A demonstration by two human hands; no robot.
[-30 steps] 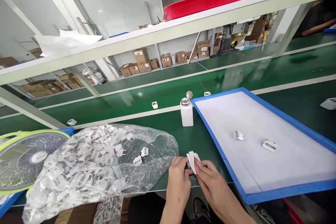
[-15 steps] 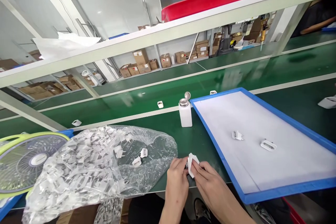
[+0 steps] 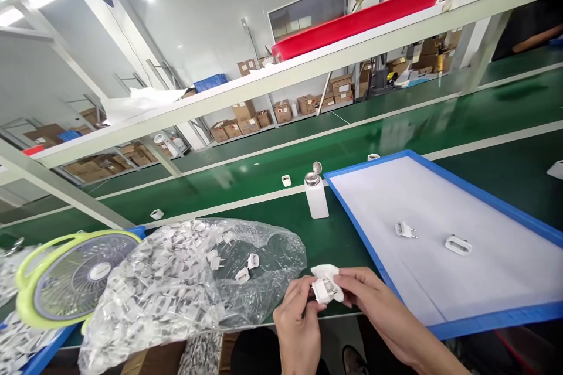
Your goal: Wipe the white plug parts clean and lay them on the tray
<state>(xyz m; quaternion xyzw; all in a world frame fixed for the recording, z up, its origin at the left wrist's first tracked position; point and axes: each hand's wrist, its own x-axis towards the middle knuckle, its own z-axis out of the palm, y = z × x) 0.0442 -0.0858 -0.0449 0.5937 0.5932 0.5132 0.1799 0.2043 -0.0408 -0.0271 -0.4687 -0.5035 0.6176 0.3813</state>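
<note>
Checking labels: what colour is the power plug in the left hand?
The power plug is white, clearest in the head view.

At eight o'clock on my feed I see a lime-rimmed fan [image 3: 81,281]. A red tray [image 3: 356,23] lies along the raised shelf [image 3: 246,91] at one, a dark screen [image 3: 313,6] behind it. White sheets [image 3: 141,104] rest there near ten; brown cartons [image 3: 248,125] sit beyond. A co-worker's arm [image 3: 539,40] shows at two.

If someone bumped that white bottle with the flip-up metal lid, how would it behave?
The white bottle stands taller than it is wide, so a push near the top would probably tip it. Its flat-looking sides suggest it would hardly roll. With the metal lid raised, any liquid might splash, though the contents are hidden.
</note>
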